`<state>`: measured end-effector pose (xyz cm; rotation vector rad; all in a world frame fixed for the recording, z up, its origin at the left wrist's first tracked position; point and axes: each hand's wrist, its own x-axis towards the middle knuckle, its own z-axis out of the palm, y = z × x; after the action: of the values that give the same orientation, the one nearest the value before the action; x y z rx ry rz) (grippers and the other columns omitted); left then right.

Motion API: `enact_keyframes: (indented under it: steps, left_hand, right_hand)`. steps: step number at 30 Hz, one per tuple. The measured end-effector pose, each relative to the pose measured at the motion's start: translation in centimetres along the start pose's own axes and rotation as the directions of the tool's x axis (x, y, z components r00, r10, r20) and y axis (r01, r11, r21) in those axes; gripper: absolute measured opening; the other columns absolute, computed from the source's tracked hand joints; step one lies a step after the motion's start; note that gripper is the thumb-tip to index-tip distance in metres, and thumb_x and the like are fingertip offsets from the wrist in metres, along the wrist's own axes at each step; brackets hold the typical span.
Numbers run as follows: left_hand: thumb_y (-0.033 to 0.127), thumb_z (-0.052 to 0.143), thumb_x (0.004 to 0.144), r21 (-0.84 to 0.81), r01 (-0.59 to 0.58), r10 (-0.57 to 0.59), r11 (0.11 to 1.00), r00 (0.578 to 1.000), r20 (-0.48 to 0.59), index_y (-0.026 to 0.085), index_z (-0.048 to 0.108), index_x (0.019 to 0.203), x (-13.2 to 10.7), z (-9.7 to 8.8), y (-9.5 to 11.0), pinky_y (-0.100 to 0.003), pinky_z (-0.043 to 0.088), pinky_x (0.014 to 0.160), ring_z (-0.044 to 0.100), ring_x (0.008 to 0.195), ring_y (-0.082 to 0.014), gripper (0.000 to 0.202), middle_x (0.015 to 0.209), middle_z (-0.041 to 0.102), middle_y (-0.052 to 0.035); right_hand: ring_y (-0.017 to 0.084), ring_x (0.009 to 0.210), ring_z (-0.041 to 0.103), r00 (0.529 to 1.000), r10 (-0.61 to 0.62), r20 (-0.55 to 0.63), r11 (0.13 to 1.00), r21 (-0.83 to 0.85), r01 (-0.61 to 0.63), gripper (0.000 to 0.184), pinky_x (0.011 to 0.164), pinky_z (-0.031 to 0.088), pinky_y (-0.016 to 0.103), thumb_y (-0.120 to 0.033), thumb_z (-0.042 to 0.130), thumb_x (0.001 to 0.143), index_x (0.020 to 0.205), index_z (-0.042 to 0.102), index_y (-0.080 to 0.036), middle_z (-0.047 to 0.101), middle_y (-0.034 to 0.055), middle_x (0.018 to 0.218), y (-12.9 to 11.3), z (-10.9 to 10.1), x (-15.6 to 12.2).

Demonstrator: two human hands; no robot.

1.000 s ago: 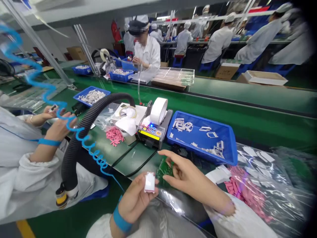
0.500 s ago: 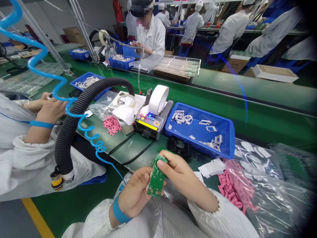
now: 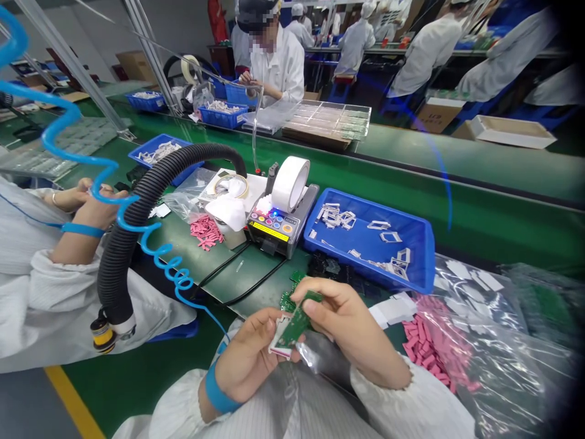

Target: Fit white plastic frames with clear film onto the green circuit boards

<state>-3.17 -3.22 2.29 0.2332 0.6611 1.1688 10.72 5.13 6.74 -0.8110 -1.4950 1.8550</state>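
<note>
As the left hand [image 3: 247,353] and right hand [image 3: 350,326] grip a green circuit board [image 3: 296,322], tape dispenser label [image 3: 269,231] unreadable

Green circuit board [image 3: 297,322], blue tray [image 3: 379,211], pink foam pads [image 3: 425,342], blue wrist strap [image 3: 218,393], white pinstriped sleeve [image 3: 176,405]

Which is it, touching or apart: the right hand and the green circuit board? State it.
Touching. The head view shows the fingers of the right hand pressed onto the upper end of the green circuit board, with no gap between them.
</note>
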Motion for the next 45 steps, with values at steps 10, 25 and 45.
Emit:
enact_keyframes:
  steps: [10,25,45]
  left_hand:
    - [0.034,0.073,0.07,-0.125,-0.071,0.07,0.99,0.997,-0.011,0.016,0.067,0.094,0.1,1.0,0.2,-0.021,0.049,0.068,0.061,0.069,-0.0096,0.03,0.078,0.067,-0.0014]
    - [0.036,0.077,0.066,-0.076,-0.122,0.114,0.99,0.989,-0.098,0.017,0.068,0.087,0.1,0.6,0.4,-0.019,0.044,0.056,0.06,0.065,-0.0096,0.03,0.077,0.069,-0.0021]
    - [0.025,0.072,0.072,-0.037,-0.221,0.215,0.974,0.968,-0.125,0.016,0.067,0.093,1.1,0.8,-0.1,-0.029,0.047,0.086,0.065,0.084,-0.0145,0.023,0.09,0.072,-0.0046]
  right_hand:
    - [0.018,0.092,0.065,0.743,-0.66,0.11,0.479,-0.7,0.53,0.028,0.076,0.055,0.032,-0.008,0.053,0.085,0.108,0.063,-0.022,0.069,0.009,0.103,1.0,1.2,-2.4]
    - [0.017,0.074,0.057,0.669,-0.72,0.185,0.294,-0.792,0.535,0.017,0.066,0.047,0.036,-0.015,0.062,0.081,0.097,0.063,-0.021,0.073,0.0063,0.098,2.0,1.9,-2.6]
    - [0.01,0.057,0.06,0.786,-0.507,-0.355,0.815,-0.493,0.303,0.01,0.048,0.051,0.021,-0.012,0.058,0.082,0.081,0.06,-0.021,0.06,0.0,0.073,2.1,1.5,-1.5]
